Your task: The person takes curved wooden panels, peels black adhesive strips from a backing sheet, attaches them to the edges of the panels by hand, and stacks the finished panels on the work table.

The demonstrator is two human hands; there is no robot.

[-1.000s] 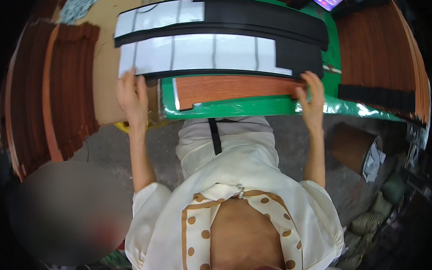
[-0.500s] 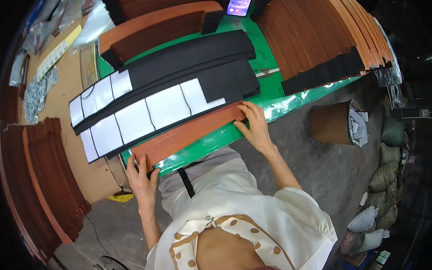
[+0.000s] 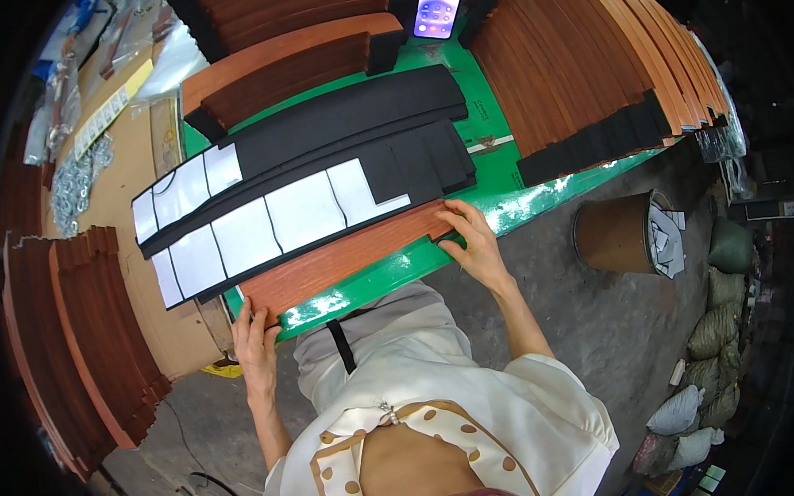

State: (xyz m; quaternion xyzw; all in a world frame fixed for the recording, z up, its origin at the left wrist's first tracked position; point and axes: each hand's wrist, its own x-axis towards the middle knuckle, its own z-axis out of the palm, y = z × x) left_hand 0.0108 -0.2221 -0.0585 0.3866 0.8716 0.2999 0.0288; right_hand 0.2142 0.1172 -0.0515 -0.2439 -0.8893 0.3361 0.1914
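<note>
The person's white blouse (image 3: 402, 354), with its brown-dotted trim, is nearest, and the pale trousers (image 3: 400, 323) meet the edge of the green tabletop (image 3: 381, 277). Along that edge lies the reddish-brown wood-grain strip (image 3: 344, 259), slanting up to the right, a hand at each end. The left hand (image 3: 257, 343) touches its left end, fingers slightly parted and thumb at the near corner; whether they pinch it I cannot tell. The right hand (image 3: 479, 249) pinches the right end between the thumb, on the near side, and curved fingers on the far side.

Just beyond the strip are overlapping black strips (image 3: 416, 167), the nearer carrying a row of white panels (image 3: 245, 228). To the left, a stack of brown slats (image 3: 91, 337) stands beside a cardboard sheet (image 3: 184, 333); to the right, on the floor, a brown bucket (image 3: 611, 230) holds white scraps (image 3: 667, 236).

Farther off are a bowed brown stack (image 3: 292, 71), a tall right-hand stack (image 3: 566, 72) and a lit phone (image 3: 440, 7).
</note>
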